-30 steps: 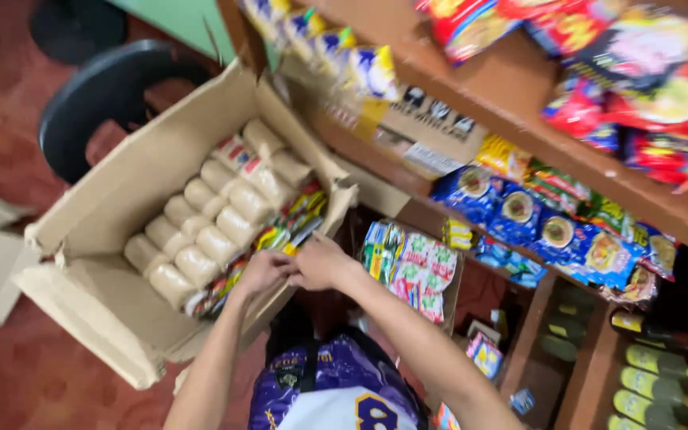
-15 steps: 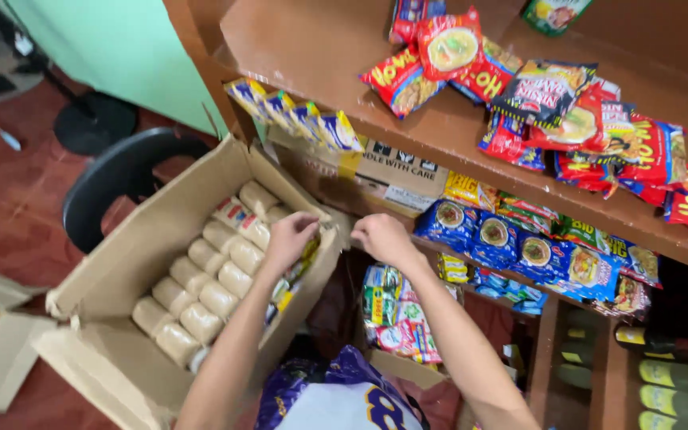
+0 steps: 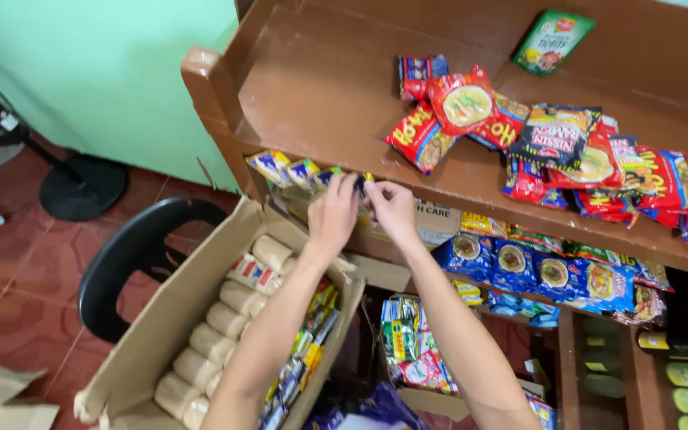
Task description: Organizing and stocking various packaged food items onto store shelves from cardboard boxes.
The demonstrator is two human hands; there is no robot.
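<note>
While both hands, left (image 3: pixel 334 213) and right (image 3: pixel 392 209), pinched the sachet strip (image 3: pixel 306 173) together at the shelf edge (image 3: pixel 224 119), a loose hold seemed liable to drop it into the cardboard box (image 3: pixel 161 334).

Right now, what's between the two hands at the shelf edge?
In the head view, the left hand and right hand meet on a small yellow-and-blue sachet at the end of the hanging sachet strip. Only that sachet lies between their fingertips.
</note>
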